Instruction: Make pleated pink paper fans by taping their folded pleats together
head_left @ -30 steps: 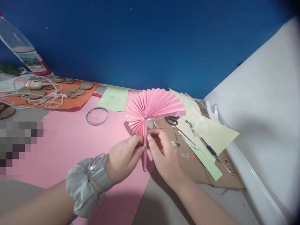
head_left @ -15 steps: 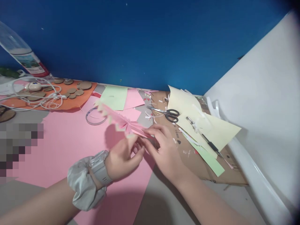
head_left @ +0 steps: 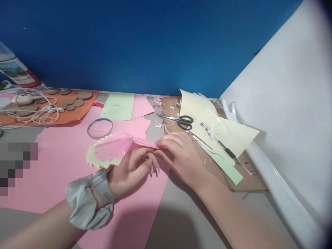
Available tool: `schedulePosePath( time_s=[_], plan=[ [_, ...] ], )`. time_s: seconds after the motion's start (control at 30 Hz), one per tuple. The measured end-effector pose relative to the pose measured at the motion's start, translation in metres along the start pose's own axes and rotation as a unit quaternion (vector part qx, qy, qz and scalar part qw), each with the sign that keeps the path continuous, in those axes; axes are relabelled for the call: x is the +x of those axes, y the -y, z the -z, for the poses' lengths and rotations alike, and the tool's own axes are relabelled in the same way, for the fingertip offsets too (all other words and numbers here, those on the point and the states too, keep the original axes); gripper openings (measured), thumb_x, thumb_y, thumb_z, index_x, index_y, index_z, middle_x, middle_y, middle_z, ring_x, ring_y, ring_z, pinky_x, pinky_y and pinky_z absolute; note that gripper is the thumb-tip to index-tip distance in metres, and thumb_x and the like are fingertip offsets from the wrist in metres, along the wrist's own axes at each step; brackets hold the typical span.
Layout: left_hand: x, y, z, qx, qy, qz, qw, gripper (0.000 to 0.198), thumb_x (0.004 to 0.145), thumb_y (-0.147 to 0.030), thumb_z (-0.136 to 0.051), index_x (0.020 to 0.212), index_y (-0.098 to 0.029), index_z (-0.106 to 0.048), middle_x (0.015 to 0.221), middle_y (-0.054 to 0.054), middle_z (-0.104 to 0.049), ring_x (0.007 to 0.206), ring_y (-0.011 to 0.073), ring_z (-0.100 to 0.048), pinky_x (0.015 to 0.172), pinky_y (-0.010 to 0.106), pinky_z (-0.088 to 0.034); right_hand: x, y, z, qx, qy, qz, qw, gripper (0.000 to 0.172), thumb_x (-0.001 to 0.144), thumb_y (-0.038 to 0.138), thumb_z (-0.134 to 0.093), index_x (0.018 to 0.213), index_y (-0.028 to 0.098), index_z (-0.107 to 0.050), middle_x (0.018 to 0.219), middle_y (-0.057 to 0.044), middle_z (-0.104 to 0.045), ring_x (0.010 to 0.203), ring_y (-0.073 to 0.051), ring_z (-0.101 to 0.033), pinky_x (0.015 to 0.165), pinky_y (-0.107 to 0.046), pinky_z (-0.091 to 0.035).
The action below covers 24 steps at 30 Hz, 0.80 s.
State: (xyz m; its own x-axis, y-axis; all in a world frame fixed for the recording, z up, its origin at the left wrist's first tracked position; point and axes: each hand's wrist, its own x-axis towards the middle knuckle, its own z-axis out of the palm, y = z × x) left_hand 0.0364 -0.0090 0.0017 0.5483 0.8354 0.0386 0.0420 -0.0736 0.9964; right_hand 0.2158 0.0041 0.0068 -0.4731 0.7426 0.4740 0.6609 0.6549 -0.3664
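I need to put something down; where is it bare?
Grey table is bare between the large pink sheet and right forearm; so is that sheet, left of the scrunchie. Crowded: the orange sheet, by discs; the cardboard, by scissors, pen, papers.

Moderate, cool light is falling on the worktop (head_left: 261, 218), seemingly from above. Nearer the viewer than both hands, a broad soft shadow is darkening the pink paper (head_left: 64, 166) between the forearms. Beyond the hands, the blue wall (head_left: 155, 45) is dimming leftward. Right of the right hand (head_left: 178, 155), glossy white trim (head_left: 281, 199) is catching mild glare, while black vignetting is swallowing the upper corner. Far left of the left hand (head_left: 129, 173), wide-angle distortion is slanting the bottle (head_left: 17, 74), and mosaic blocks (head_left: 15, 162) are masking a patch. The pleated paper fan (head_left: 111, 148) is looking slightly soft.
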Motion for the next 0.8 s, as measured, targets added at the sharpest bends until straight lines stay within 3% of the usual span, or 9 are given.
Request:
schedulePosePath(
  time_s=[0.37,0.6,0.8],
  plan=[
    [0.0,0.003,-0.003,-0.03,-0.017,0.006,0.999,0.021,0.087,-0.015,-0.039,0.103,-0.01,-0.05,0.071,0.003,-0.059,0.062,0.014,-0.056,0.061,0.03,-0.049,-0.005,0.001,-0.005,0.041,-0.001,-0.072,0.997,0.009,0.086,0.03,-0.054,0.083,0.021,-0.053,0.086,-0.002,-0.06,0.09,-0.018,-0.05,0.084,-0.033,-0.035],
    [0.002,-0.003,-0.006,-0.019,-0.046,0.035,0.998,0.017,0.086,-0.02,-0.04,0.079,-0.013,-0.054,0.066,0.004,-0.059,0.059,0.0136,-0.056,0.057,0.028,-0.047,-0.003,0.001,-0.005,0.038,0.014,-0.064,0.997,0.013,0.088,0.03,-0.051,0.079,0.021,-0.053,0.082,-0.002,-0.058,0.084,-0.017,-0.049,0.08,-0.033,-0.036],
    [0.004,-0.006,-0.005,-0.014,-0.041,0.05,0.998,0.016,0.084,-0.02,-0.041,0.087,-0.012,-0.054,0.066,0.004,-0.061,0.058,0.0146,-0.057,0.057,0.028,-0.047,-0.003,0.001,-0.005,0.031,0.026,-0.053,0.998,0.012,0.088,0.028,-0.052,0.079,0.019,-0.053,0.08,-0.002,-0.055,0.082,-0.017,-0.046,0.077,-0.033,-0.034]
  ],
)
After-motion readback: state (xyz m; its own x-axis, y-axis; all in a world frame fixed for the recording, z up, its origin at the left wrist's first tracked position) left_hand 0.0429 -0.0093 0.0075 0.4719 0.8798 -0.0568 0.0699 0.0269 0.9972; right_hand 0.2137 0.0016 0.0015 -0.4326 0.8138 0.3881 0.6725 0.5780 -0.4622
